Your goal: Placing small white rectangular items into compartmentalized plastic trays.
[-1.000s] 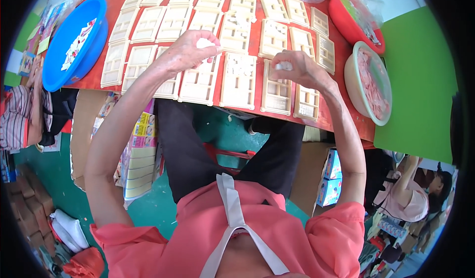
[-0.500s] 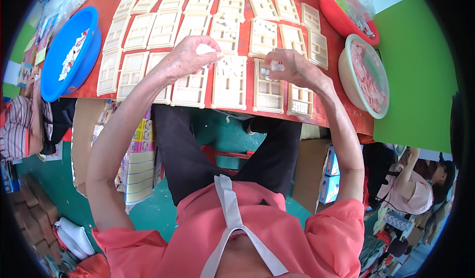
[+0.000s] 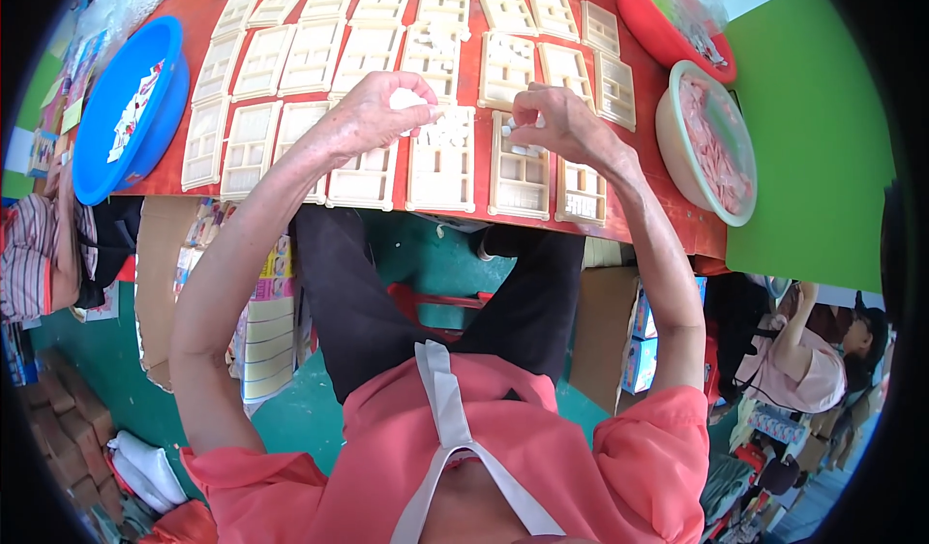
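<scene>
My left hand [image 3: 387, 110] is curled closed around several small white pieces [image 3: 404, 101] above the middle trays. Below its fingertips lies a cream compartment tray [image 3: 440, 181] with loose white pieces [image 3: 445, 130] in its upper part. My right hand [image 3: 566, 126] is closed in a pinch at the top of the neighbouring cream tray [image 3: 520, 194]. White pieces show beneath and beside its fingertips; exactly what the pinch holds is partly hidden. A smaller cream tray [image 3: 569, 178], just right of that one, has white pieces [image 3: 583, 206] in its lower compartment.
Rows of similar trays [image 3: 261, 65] cover the red table [image 3: 198, 21]. A blue basin [image 3: 169, 118] of small pieces stands left. At right are a cream basin [image 3: 668, 123] of pink pieces and a red basin [image 3: 668, 45] with bags. Other people [image 3: 798, 365] sit at both sides.
My right hand has shifted slightly left and up over its tray, its fingers now at the upper left compartments. My left hand keeps its closed hold. The whole view has moved a little.
</scene>
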Tool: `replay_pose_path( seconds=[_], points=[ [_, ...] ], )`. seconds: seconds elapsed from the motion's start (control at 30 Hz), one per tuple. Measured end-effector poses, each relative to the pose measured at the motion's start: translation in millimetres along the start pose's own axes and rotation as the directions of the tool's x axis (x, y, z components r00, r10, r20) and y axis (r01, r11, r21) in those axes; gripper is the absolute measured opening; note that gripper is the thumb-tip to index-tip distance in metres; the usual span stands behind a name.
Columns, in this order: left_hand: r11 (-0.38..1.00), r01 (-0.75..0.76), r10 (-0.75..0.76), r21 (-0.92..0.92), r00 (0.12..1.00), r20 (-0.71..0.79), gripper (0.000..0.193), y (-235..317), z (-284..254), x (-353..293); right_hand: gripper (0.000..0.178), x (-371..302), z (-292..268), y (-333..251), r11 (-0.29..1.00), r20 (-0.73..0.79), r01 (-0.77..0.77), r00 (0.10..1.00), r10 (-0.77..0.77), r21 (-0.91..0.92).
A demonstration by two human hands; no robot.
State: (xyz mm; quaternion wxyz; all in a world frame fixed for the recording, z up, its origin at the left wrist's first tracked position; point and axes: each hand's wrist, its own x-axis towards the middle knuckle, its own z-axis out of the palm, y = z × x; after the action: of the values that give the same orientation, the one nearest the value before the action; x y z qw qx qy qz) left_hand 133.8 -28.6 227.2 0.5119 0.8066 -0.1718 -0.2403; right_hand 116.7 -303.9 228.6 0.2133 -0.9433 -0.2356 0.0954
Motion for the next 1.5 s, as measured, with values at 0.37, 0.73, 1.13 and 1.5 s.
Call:
replay_pose_path(
  seconds=[0.37,0.73,1.13,1.5],
  points=[
    [1.0,-0.011,0.011,-0.006,1.0,0.017,0.021,3.5,6.0,0.1,0.019,0.4,-1.5,-2.7,0.998,0.01,0.026,1.0,-0.027,0.054],
    [0.999,-0.027,0.029,-0.034,0.999,0.037,0.019,5.5,14.9,2.4,0.016,-6.2,-7.4,3.9,0.989,-0.025,-0.013,1.0,0.017,0.151],
    [1.0,0.018,-0.017,-0.022,0.999,0.048,0.021,6.0,19.5,4.1,0.018,-61.0,-31.0,23.8,0.984,-0.061,-0.161,0.984,0.166,0.077],
    [0.999,0.014,-0.011,-0.042,0.998,0.06,0.02,6.7,18.6,3.4,0.018,-57.8,-23.3,23.7,0.995,-0.228,-0.098,0.969,0.096,0.005]
  ],
)
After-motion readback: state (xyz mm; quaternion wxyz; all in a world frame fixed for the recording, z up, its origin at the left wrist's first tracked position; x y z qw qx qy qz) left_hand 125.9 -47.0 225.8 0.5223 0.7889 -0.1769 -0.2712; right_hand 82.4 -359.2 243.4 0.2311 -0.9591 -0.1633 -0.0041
